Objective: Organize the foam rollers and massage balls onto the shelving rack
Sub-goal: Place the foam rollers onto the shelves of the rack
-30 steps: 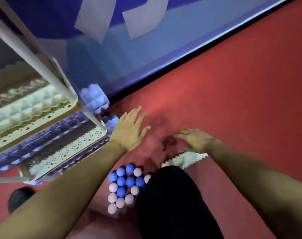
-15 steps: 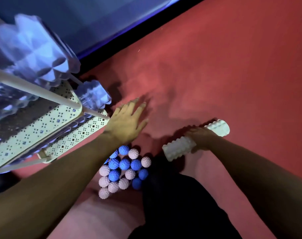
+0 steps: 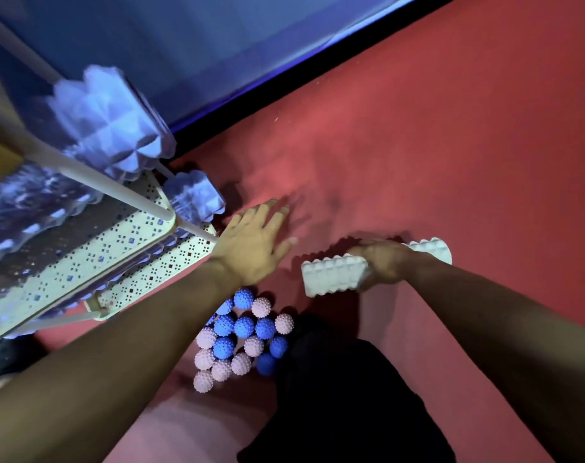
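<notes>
A white ridged foam roller [image 3: 334, 275] lies level just above the red floor, and my right hand [image 3: 383, 262] is shut around its middle. My left hand [image 3: 256, 243] hovers open, fingers spread, beside the corner of the white perforated shelving rack [image 3: 84, 259]. Blue textured foam rollers [image 3: 107, 125] lie on the rack's shelves, one smaller end [image 3: 195, 198] poking out at the corner. A cluster of several blue and pink spiky massage balls [image 3: 241, 339] sits on the floor below my left wrist.
A blue wall [image 3: 217, 45] with a black base strip runs diagonally across the back. Red floor [image 3: 451, 145] spreads to the right. My dark-clothed knee [image 3: 344, 396] is at the bottom centre, next to the balls.
My right hand has closed on the white roller, which came into full view from behind my knee. The view dropped toward the floor, and the rack's blue rollers now loom larger at left.
</notes>
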Demonstrator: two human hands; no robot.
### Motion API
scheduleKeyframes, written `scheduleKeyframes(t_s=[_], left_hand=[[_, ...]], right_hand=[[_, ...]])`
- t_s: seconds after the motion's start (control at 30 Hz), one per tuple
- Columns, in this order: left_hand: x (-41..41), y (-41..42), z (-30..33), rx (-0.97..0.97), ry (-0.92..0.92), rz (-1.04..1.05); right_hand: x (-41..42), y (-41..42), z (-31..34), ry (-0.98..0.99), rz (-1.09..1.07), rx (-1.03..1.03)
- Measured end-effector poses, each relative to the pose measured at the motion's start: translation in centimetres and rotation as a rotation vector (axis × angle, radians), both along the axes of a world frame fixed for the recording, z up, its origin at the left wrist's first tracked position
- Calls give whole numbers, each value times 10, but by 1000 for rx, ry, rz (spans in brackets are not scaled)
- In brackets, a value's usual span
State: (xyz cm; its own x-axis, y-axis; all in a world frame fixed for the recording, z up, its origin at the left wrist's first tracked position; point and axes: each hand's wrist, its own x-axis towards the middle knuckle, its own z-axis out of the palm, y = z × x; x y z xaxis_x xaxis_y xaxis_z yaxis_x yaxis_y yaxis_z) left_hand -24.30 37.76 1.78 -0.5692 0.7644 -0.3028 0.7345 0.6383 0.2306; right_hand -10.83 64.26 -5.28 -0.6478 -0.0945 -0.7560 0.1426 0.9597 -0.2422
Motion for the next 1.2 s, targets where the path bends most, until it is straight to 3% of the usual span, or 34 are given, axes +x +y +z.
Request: scheduleKeyframes(t_s=[0.4, 0.63, 0.97, 1.2], left_hand=[[10, -29, 196, 17, 237, -141], [30, -101, 332, 106, 485, -54], [62, -245, 496, 116, 881, 20], [49, -321, 566, 113, 987, 147]], right_hand=[[-67, -65, 263, 402, 81, -33], [-68, -149, 419, 685, 279, 6], [-55, -286, 591, 1081, 452, 46], [-78, -333, 669, 1261, 529, 312]])
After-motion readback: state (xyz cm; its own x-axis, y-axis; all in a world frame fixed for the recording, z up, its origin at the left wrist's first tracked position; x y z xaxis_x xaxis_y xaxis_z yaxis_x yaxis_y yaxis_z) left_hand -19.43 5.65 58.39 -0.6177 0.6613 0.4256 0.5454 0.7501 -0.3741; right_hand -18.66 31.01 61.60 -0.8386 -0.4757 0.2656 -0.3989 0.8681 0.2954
